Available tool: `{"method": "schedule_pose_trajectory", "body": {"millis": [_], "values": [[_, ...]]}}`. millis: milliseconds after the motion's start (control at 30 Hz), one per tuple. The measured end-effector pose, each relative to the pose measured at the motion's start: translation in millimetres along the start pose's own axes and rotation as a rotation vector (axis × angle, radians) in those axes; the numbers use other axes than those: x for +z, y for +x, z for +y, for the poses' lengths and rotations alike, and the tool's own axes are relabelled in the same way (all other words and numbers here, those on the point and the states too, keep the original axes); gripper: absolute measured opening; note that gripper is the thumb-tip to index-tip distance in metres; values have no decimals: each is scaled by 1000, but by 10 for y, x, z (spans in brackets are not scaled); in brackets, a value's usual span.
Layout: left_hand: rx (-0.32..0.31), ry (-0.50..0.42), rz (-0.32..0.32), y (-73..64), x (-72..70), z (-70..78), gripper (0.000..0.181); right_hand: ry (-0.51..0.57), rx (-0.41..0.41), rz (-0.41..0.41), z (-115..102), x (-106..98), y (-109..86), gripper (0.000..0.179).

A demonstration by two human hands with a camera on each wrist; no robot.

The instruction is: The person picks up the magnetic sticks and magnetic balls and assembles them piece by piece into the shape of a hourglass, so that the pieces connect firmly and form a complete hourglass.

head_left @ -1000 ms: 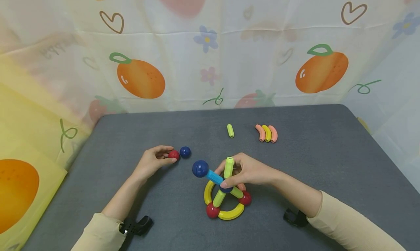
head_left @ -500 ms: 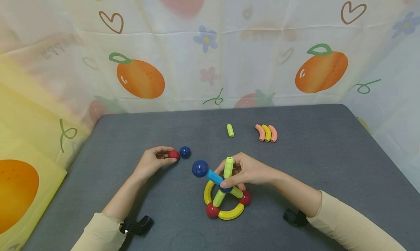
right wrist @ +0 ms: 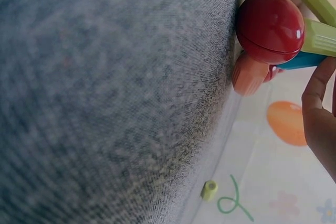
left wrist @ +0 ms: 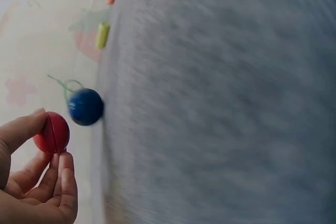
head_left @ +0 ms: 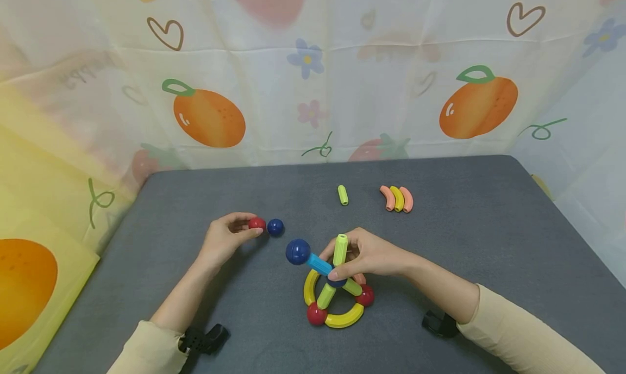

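My left hand (head_left: 222,241) pinches a red ball (head_left: 257,224) between thumb and fingers; in the left wrist view the red ball (left wrist: 52,132) shows a seam. Just to its right lies a loose blue ball (head_left: 276,227). With thumb and fingers, my right hand (head_left: 367,253) grips the blue ball (head_left: 337,282) at the top of a ball-and-stick structure. From that joint rise a green stick (head_left: 340,249) and a light blue stick (head_left: 320,264) tipped with a larger blue ball (head_left: 298,251). Green sticks slope down to red balls (head_left: 317,313) in a ring with curved yellow sticks (head_left: 344,318).
A short green stick (head_left: 343,195) lies toward the back of the grey table (head_left: 264,330). Right of it, two pink curved sticks (head_left: 388,198) flank a yellow one (head_left: 397,199). Behind the table hangs a printed cloth (head_left: 274,113).
My left hand has lifted the red ball slightly up and left, so the gap to the loose blue ball has grown a little. The right hand and the structure have stayed still.
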State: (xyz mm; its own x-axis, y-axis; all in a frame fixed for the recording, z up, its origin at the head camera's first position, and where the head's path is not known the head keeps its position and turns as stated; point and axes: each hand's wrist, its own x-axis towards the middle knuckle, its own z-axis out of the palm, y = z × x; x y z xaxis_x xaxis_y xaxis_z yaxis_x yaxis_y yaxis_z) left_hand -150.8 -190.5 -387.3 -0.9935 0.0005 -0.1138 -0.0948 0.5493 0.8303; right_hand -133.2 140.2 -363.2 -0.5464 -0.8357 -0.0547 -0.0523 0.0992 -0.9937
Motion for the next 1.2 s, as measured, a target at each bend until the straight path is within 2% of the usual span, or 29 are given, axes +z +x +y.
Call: {"method": "schedule_pose_trajectory", "body": {"millis": [233,533,767,900,1033,1200], "values": [[4,-119,-62,-55,-34,299,50,-1,6,2,-9,3,-5,31],[59,-228,-180,-99,97,724,42,0,-23,1,-4,-5,-11,32],[99,-230,-276,-245,199,1191,36,-3,0,6,-8,-8,-13,30],[128,-223,-324,-313,257,1398,35,4,6,5,-7,-6,-8,31],[139,-206,-366,-333,315,1526,33,1,-11,2,-8,-1,-6,31],[148,-170,-408,-311,384,1606,32,-2,-1,-3,-13,3,-2,31]]}}
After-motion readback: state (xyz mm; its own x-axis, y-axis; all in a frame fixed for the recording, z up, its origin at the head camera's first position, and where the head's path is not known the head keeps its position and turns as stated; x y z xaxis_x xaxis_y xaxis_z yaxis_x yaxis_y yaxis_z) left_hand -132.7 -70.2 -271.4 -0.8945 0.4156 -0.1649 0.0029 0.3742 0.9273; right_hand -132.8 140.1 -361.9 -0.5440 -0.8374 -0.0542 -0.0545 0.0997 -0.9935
